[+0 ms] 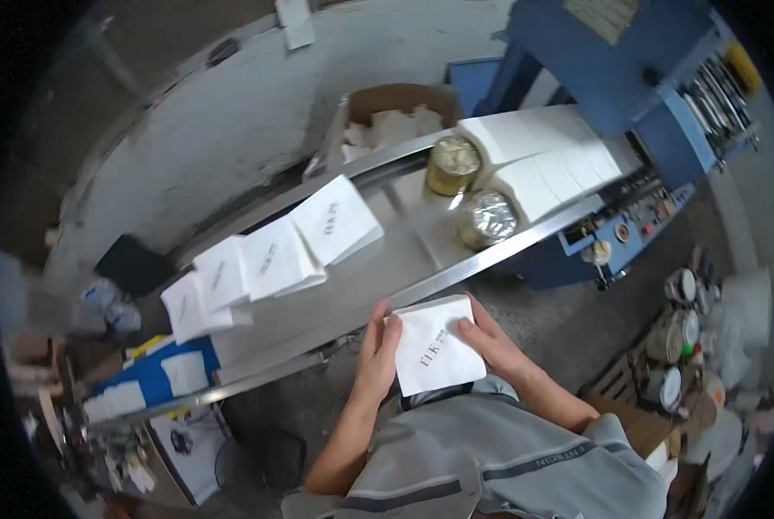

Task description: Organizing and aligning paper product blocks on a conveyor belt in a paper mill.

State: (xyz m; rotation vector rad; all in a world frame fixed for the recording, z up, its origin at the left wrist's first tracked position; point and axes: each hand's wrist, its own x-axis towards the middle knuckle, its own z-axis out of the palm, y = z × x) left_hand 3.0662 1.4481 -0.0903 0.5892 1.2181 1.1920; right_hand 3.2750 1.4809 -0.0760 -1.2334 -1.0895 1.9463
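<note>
Below the metal chute's (387, 259) near edge, at lower centre, your left hand (377, 355) and right hand (491, 342) clasp the white napkin stack (434, 346) by opposite sides; bare chute lies just above.

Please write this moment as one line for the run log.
hands: left hand and right hand both hold white napkin stack | four stacks on metal tray | two tins near blue machine

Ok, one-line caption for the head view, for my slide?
Both hands, left hand and right hand, hold a white napkin stack beside a steel conveyor table bearing more stacks.
</note>
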